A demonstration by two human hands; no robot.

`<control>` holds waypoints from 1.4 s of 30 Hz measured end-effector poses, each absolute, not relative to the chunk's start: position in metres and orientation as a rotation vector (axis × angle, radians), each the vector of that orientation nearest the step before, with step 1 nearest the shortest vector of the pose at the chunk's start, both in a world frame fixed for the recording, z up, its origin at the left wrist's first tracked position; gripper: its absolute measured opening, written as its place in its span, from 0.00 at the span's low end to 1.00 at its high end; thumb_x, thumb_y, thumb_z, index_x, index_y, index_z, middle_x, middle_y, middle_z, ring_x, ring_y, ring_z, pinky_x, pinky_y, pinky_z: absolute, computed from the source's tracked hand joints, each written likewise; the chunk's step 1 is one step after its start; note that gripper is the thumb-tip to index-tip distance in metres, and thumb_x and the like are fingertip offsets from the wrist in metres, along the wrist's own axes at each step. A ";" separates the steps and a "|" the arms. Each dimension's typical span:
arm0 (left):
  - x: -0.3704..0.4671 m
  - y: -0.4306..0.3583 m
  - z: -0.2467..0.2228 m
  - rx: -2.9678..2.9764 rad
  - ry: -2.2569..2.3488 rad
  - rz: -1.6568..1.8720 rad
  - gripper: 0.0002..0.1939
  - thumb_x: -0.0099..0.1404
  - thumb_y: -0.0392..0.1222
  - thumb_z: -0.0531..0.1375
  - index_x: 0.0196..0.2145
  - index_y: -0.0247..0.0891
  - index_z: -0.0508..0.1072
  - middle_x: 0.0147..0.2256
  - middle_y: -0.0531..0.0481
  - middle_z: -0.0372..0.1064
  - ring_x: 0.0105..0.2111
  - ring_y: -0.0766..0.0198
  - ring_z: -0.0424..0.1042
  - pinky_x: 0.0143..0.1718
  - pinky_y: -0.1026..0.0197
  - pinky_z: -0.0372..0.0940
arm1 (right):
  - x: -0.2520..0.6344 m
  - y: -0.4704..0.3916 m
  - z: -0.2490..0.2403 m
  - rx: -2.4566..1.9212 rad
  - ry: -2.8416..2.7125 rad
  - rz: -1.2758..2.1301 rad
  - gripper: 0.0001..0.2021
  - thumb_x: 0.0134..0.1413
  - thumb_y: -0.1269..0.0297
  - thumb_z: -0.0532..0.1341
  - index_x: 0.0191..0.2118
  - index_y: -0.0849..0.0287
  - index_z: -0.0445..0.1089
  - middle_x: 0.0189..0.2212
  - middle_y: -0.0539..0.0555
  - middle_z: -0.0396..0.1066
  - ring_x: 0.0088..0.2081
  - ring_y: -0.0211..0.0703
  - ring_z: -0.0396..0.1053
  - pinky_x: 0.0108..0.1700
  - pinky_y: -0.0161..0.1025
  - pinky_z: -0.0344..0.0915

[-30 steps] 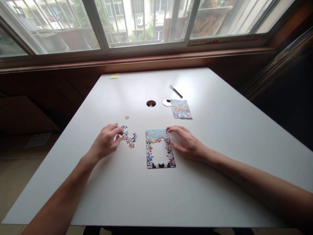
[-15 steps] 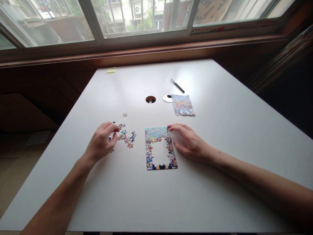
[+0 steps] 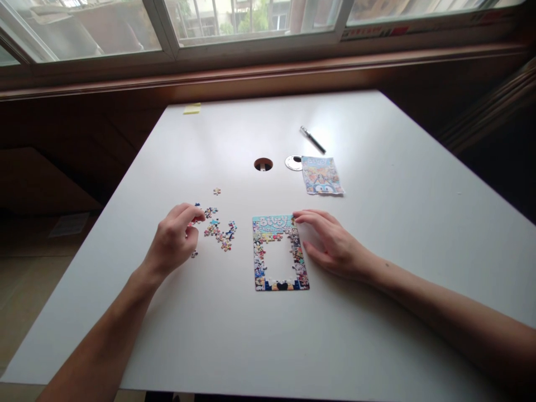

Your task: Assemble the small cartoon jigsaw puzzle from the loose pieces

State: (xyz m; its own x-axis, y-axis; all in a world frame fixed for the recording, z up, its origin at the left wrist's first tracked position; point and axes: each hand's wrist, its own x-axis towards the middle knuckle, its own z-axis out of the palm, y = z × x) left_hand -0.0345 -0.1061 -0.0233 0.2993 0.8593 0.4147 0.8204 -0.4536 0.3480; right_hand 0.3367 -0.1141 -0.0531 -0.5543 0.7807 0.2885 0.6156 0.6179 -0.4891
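Observation:
My left hand (image 3: 173,240) hovers over the left side of a scattered heap of small jigsaw pieces (image 3: 213,228). Its fingers are curled, with a gap between thumb and forefinger, and I make out no piece between them. The hand covers part of the heap. To the right lies a partly filled jigsaw puzzle (image 3: 258,259), its colourful cartoon border in place around a bare white middle. My right hand (image 3: 335,243) rests at its right side, forefinger touching the upper right corner, thumb and fingers spread. One single puzzle piece (image 3: 216,191) lies apart, beyond the heap.
A creased picture sheet (image 3: 322,176) lies beyond my right hand, partly over a round metal cover (image 3: 293,162). Farther back is a dark pen (image 3: 312,139). The white table (image 3: 234,335) has a round hole (image 3: 263,164) and a yellow sticky note (image 3: 192,108) at its far edge.
The view has tilted down and shifted slightly left. My left thumb and forefinger have moved a little farther apart over the pieces. The right hand stays at the puzzle's edge.

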 end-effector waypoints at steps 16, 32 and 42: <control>-0.036 -0.106 -0.025 2.421 1.602 0.822 0.16 0.57 0.23 0.49 0.35 0.39 0.69 0.36 0.50 0.70 0.37 0.62 0.70 0.37 0.61 0.66 | 0.337 -0.114 -0.052 -1.118 -2.346 0.486 0.28 0.53 0.73 0.60 0.59 0.50 0.59 0.59 0.59 0.68 0.63 0.58 0.61 0.63 0.62 0.63; -0.038 -0.104 -0.024 2.285 1.692 0.955 0.19 0.54 0.21 0.48 0.35 0.38 0.71 0.33 0.51 0.71 0.34 0.64 0.70 0.39 0.61 0.67 | 0.340 -0.112 -0.058 -1.088 -2.370 0.458 0.26 0.56 0.71 0.60 0.59 0.50 0.58 0.58 0.59 0.67 0.62 0.58 0.62 0.62 0.60 0.63; -0.042 -0.104 -0.021 2.406 1.688 0.691 0.13 0.61 0.28 0.54 0.36 0.40 0.75 0.39 0.49 0.73 0.42 0.57 0.71 0.46 0.55 0.67 | 0.341 -0.111 -0.060 -1.094 -2.359 0.449 0.26 0.55 0.69 0.61 0.60 0.51 0.59 0.59 0.60 0.67 0.62 0.59 0.63 0.62 0.59 0.63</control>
State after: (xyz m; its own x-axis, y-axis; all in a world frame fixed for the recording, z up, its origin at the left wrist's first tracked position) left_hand -0.0416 -0.1044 -0.0207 0.2727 0.9156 0.2956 0.8599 -0.3697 0.3519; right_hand 0.3410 -0.1108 -0.0600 -0.5539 0.7773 0.2984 0.6132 0.6233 -0.4853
